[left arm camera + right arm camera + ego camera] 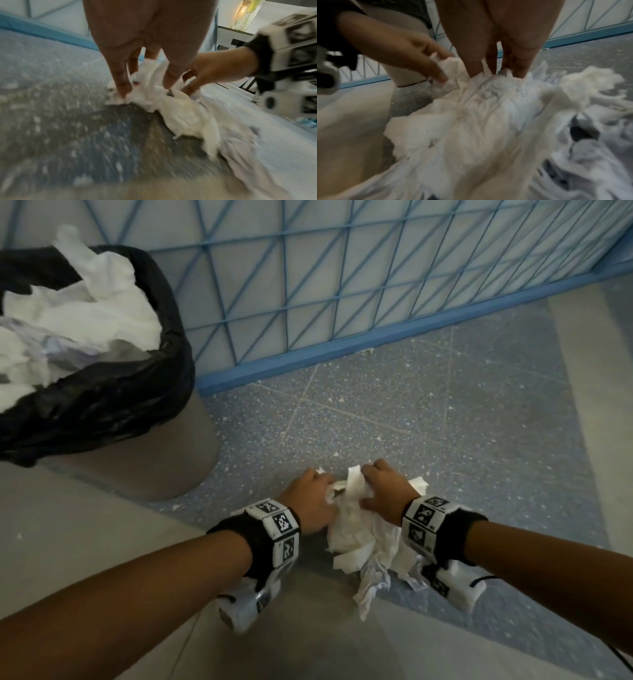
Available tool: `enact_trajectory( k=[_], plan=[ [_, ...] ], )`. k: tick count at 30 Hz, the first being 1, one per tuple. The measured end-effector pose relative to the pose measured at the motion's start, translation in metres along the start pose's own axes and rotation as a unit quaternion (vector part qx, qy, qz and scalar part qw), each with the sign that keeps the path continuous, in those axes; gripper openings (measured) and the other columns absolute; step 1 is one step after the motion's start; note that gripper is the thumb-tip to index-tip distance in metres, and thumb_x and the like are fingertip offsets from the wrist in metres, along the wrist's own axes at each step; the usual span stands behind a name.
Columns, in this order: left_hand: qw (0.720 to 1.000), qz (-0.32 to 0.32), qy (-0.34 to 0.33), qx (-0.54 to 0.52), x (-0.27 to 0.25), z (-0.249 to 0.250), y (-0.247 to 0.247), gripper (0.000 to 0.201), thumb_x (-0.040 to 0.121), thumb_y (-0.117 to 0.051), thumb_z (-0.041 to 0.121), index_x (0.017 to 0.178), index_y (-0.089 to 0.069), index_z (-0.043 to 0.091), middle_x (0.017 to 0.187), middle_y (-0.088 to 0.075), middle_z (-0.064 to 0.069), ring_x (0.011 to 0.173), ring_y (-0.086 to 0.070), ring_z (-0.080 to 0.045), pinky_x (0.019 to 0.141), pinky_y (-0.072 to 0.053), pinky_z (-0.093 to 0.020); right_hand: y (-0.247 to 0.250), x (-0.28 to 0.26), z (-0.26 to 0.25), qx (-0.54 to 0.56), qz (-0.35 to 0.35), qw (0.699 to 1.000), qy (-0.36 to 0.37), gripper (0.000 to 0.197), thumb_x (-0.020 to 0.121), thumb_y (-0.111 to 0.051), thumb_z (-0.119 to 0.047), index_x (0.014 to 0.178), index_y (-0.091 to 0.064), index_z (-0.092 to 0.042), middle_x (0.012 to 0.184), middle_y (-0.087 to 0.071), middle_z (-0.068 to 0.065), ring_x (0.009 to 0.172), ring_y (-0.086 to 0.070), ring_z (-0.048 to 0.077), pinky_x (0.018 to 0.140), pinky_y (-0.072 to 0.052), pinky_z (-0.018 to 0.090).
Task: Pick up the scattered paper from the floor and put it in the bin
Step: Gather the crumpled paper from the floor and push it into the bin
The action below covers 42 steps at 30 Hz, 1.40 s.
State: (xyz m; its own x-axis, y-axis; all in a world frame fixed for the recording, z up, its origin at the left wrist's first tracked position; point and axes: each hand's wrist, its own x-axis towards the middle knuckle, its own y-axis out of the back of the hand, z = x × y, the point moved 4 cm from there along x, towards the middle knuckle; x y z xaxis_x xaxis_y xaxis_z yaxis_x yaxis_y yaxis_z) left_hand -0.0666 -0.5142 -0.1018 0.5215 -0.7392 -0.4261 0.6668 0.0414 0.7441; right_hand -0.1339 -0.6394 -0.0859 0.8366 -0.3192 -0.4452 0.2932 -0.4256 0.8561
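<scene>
The paper (356, 529) is a heap of crumpled white sheets on the speckled floor (428, 419), at about 6 o'clock in the head view; part of it lies over the edge of a pale grey floor strip (102, 542); 1 loose grey-white piece (371, 587) trails from its near end. The left hand (310, 496) is on the 9 o'clock side of the heap, and its fingers (122, 86) curl down into the paper and pinch a fold against the floor. The right hand (385, 493) is on the 3 o'clock side; its fingers (474, 63) dig into the top of the heap and grasp it; the 2 hands are close together. Both wrists carry bands with black and white markers. The bin (144, 440) stands at 10 o'clock from the heap, well apart; it has a black liner (113, 402) and holds more white paper (89, 313). Behind, at 12 o'clock, runs a blue metal grille (342, 285).
</scene>
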Motion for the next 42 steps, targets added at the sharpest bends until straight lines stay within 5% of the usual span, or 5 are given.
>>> enact_trajectory(
  k=[4,8,21,32,42],
  plan=[
    [0.993,-0.027,-0.046,0.108,-0.017,0.009,-0.035,0.096,0.075,-0.064,0.049,0.146,-0.01,0.015,0.146,-0.023,-0.008,0.135,-0.026,-0.033,0.114,-0.027,-0.042,0.005,0.004,-0.004,0.051,0.038,0.998,-0.001,0.032,0.083,-0.061,-0.014,0.114,-0.059,-0.006,0.117,-0.054,0.02,0.109,-0.055,0.035,0.089,-0.044,0.034],
    [0.98,0.012,-0.063,0.189,-0.009,0.013,-0.028,0.052,0.087,-0.053,0.022,0.134,-0.033,0.012,0.137,-0.037,-0.013,0.125,-0.037,-0.033,0.105,-0.035,-0.041,0.008,0.005,0.0,0.1,0.055,0.993,-0.024,0.022,0.081,-0.062,-0.009,0.101,-0.066,-0.003,0.108,-0.065,0.021,0.104,-0.061,0.033,0.085,-0.047,0.034],
    [0.952,0.172,-0.061,-0.246,-0.09,-0.005,0.104,0.044,0.092,-0.047,0.006,0.122,-0.036,0.036,0.111,-0.059,-0.005,0.086,-0.057,-0.017,0.071,-0.047,-0.03,0.116,0.028,-0.014,0.297,0.144,0.943,-0.048,0.02,0.078,-0.066,-0.006,0.096,-0.067,0.004,0.088,-0.064,0.021,0.084,-0.061,0.028,0.076,-0.05,0.041],
    [0.853,0.485,-0.095,-0.166,-0.222,-0.045,0.298,0.026,0.09,-0.043,-0.001,0.1,-0.052,0.021,0.108,-0.055,-0.007,0.086,-0.058,-0.015,0.062,-0.049,-0.009,0.223,-0.03,-0.248,0.568,0.187,0.752,0.277,0.02,0.081,-0.059,0.006,0.093,-0.059,-0.009,0.082,-0.065,0.007,0.071,-0.065,0.016,0.064,-0.056,0.027],
    [0.966,0.169,0.163,0.111,-0.21,-0.107,0.267,0.061,0.092,-0.038,0.05,0.142,-0.034,0.015,0.154,-0.018,-0.013,0.143,-0.015,-0.029,0.118,-0.013,-0.035,0.163,-0.009,-0.338,-0.069,0.168,0.947,0.266,0.034,0.092,-0.048,-0.012,0.123,-0.05,0.001,0.133,-0.052,0.02,0.122,-0.049,0.033,0.097,-0.035,0.033]
  ],
)
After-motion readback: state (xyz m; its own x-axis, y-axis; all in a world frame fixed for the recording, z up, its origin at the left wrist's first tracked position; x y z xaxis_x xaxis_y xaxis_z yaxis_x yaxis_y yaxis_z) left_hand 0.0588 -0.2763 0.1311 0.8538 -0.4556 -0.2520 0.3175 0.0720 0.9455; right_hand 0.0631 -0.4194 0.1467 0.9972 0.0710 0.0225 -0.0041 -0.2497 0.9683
